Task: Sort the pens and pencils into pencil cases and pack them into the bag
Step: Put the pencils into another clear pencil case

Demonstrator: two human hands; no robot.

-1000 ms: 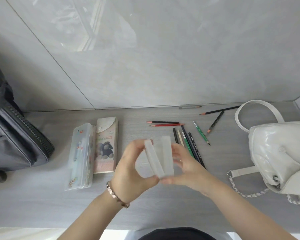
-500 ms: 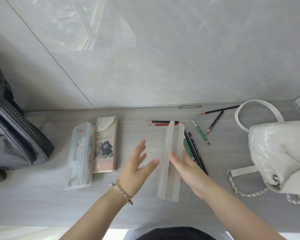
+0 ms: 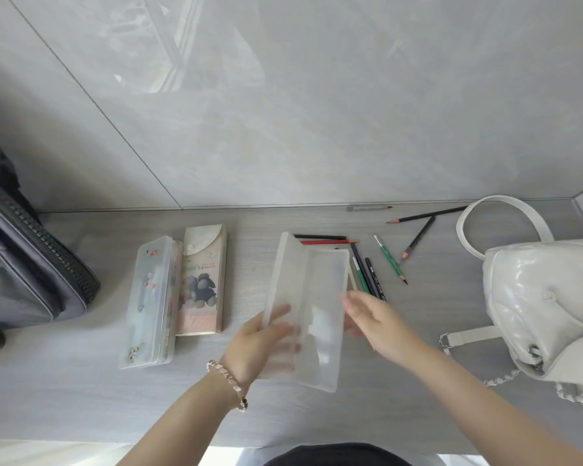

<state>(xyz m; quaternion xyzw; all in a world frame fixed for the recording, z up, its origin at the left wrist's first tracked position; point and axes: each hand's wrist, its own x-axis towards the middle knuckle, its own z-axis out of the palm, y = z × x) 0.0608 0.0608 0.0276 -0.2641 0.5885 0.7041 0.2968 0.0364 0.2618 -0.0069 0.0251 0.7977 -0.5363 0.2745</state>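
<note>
Fingers of left hand point(image 3: 256, 348) pinch the open frosted pencil case point(image 3: 320, 290), those of right hand point(image 3: 381, 327) unclear; it should lie flat first.

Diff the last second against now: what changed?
Frosted case went from shut, raised in both hands, to swung open over the pencils; left hand holds the lid, right hand touches the base edge, its grip blurred. Clear case, printed case, white bag unmoved.

A study desk indoors: grey tabletop point(image 3: 81, 398), glossy tiled wall point(image 3: 350, 112), pencil cases point(image 3: 148, 297).
</note>
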